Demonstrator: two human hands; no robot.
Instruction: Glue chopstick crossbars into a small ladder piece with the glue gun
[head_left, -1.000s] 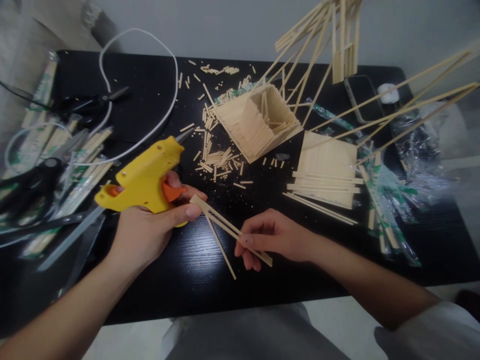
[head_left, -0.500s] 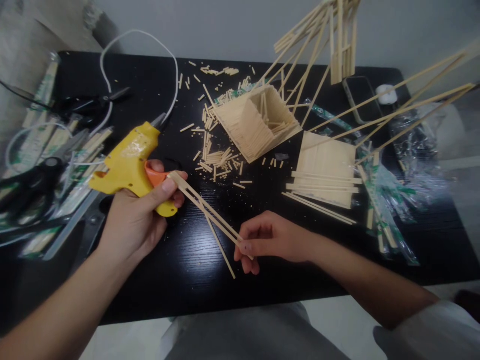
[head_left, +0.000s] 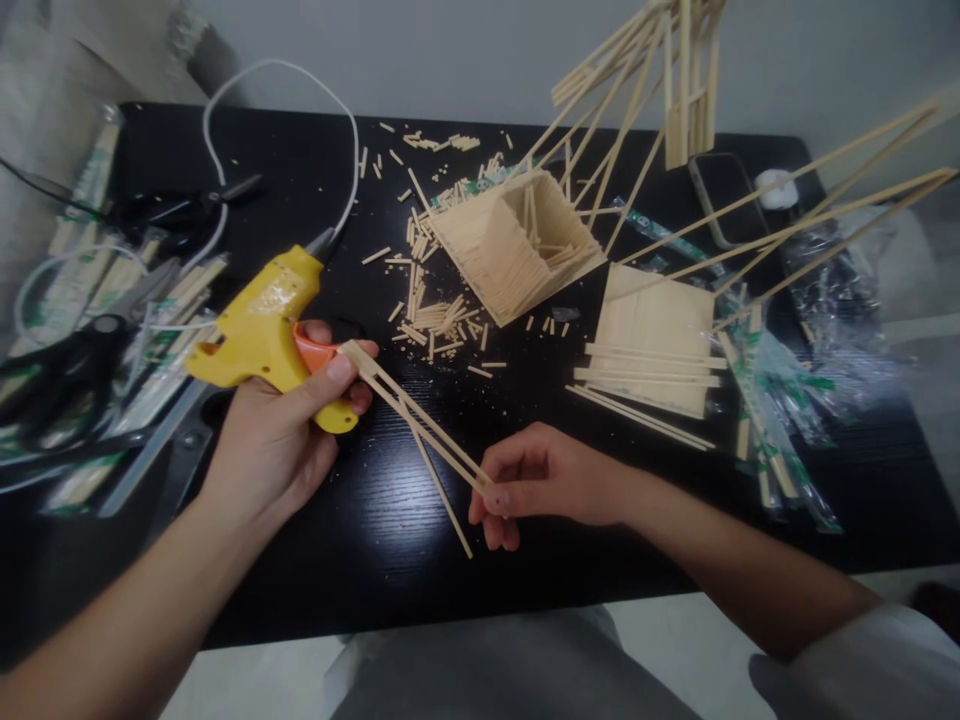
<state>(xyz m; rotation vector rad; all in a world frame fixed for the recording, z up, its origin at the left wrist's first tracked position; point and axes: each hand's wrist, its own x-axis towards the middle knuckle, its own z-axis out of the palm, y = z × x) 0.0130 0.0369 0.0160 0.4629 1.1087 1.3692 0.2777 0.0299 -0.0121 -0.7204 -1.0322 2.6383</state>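
Note:
In my left hand [head_left: 281, 425] is a yellow hot glue gun [head_left: 270, 320] with an orange trigger, its nozzle pointing up and away. The same hand pinches the near ends of wooden chopsticks [head_left: 420, 422] between thumb and finger. My right hand [head_left: 536, 485] is closed on the other ends of two of these sticks, which run side by side with a narrow gap. A further thin stick [head_left: 442, 495] slants below them, its lower end loose.
Behind stands a box-like stick structure [head_left: 517, 250] on a square base, with short cut pieces [head_left: 442, 315] around it. At right lie a flat stick panel [head_left: 652, 330], wrapped chopsticks [head_left: 780, 440] and a phone [head_left: 724, 195]. Black scissors [head_left: 75, 370] lie at left.
Almost nothing differs. The whole view has shifted very slightly, and both hands keep the same grip on the sticks and glue gun.

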